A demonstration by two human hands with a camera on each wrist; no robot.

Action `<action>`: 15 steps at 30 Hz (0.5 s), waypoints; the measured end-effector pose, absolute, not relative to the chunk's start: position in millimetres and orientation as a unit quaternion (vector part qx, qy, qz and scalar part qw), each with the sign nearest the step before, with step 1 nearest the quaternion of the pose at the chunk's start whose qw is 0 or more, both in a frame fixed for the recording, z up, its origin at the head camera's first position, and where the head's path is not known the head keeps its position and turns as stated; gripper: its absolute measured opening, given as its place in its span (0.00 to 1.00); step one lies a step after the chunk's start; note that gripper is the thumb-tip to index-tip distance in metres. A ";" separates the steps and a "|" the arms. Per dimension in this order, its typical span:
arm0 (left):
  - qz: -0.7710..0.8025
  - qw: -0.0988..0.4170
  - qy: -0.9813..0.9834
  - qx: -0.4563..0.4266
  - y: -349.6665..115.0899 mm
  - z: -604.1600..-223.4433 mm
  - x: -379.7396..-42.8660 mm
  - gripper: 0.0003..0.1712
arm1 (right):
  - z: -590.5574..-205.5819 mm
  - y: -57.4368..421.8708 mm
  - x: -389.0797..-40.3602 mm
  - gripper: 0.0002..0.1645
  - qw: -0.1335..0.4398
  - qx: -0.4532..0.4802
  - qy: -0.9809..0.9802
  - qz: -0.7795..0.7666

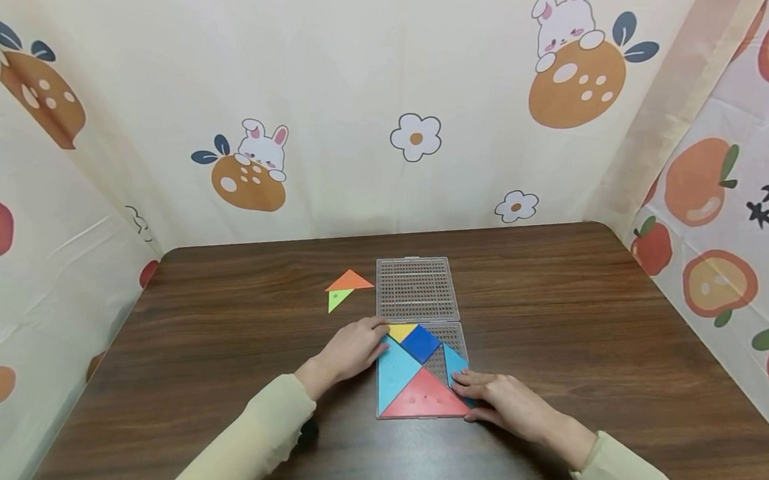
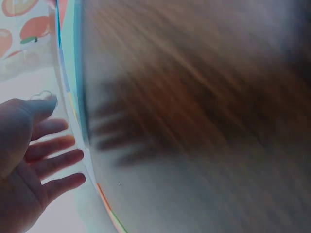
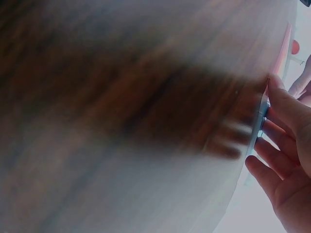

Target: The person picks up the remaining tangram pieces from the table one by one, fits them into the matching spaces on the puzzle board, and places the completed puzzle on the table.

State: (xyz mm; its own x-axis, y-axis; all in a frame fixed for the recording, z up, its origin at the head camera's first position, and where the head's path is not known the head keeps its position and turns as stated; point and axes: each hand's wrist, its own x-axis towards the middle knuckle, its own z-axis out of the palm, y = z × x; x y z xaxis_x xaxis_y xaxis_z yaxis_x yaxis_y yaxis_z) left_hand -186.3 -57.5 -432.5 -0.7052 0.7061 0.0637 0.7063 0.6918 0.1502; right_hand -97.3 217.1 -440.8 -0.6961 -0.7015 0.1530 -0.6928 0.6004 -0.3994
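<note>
A clear hinged plastic case lies unfolded on the table with tangram pieces in its near half. Inside are a yellow triangle, a dark blue square, a large light-blue triangle and a large red triangle. Along the right side a light-blue parallelogram lies slanted, its lower part covered by my right hand. That hand's fingertips press on this piece, with the thumb at the case's near right corner. My left hand rests its fingertips at the upper left edge, beside the yellow triangle.
The case's other half, a patterned clear lid, lies flat behind. To its left on the wooden table are an orange triangle and a light-green triangle. A printed curtain hangs behind and at both sides.
</note>
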 end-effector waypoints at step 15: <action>-0.090 0.061 -0.963 -0.246 -83.3 -432.8 -212.3 0.09 | -440.5 216.9 -97.3 0.25 0.022 -0.381 0.898 -0.219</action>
